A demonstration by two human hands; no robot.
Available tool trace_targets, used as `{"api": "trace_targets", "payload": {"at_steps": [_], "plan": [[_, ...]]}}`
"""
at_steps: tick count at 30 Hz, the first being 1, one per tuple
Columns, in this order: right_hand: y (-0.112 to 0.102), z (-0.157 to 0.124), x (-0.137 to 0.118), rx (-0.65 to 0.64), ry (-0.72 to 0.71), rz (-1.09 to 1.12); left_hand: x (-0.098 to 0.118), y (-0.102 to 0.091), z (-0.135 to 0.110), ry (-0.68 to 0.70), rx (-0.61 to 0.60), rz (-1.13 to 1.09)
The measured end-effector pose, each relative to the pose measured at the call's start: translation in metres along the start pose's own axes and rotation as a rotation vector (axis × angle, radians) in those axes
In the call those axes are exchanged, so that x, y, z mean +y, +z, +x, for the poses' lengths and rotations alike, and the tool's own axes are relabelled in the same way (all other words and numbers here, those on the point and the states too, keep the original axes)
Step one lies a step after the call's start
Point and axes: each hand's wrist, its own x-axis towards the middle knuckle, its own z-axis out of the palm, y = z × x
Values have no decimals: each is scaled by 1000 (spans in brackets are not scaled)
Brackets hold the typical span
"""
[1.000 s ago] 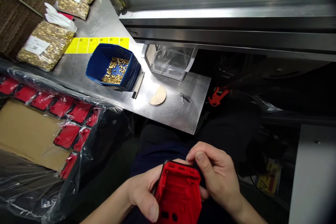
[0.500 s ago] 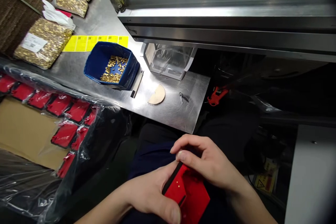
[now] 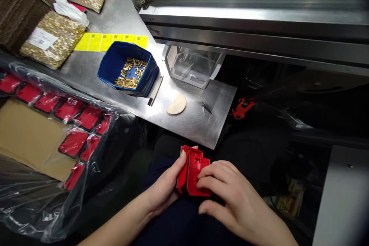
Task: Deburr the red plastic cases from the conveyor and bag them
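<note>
Head view: red housing (image 3: 193, 169) flipped edge-up since earlier; left hand (image 3: 165, 189), right hand (image 3: 232, 198) grips both clasping it.

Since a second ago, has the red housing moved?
Yes. The red housing has come up, closer to the front corner of the steel table, and turned on edge in the left hand.

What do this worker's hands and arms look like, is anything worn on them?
Both are bare. The left hand and right hand wear no gloves, and no ring, watch or band shows. Nails are short and unpainted. The left forearm is uncovered to the picture's edge, so no sleeve is in view; the right wrist is bare too.
</note>
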Motion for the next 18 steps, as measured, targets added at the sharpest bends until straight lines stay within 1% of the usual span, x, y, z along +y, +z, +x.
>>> {"api": "trace_targets", "payload": {"at_steps": [2,4,7,9,14,16,18], "plan": [[7,0,-1,14,-43,-66,2,1,4,-29,20,-63],[11,3,0,25,-79,-81,3,2,7,-46,39,-106],[10,6,4,13,-108,-78,4,1,9,-56,33,-133],[7,8,5,-7,-128,-85,4,1,9,-47,18,-140],[3,6,2,-107,-165,-170,4,-5,10,-18,-9,-146],[5,3,1,-86,-198,-204,3,-7,10,-27,-41,-161],[8,1,1,-34,-242,-239,3,-9,10,-41,-79,-177]]}}
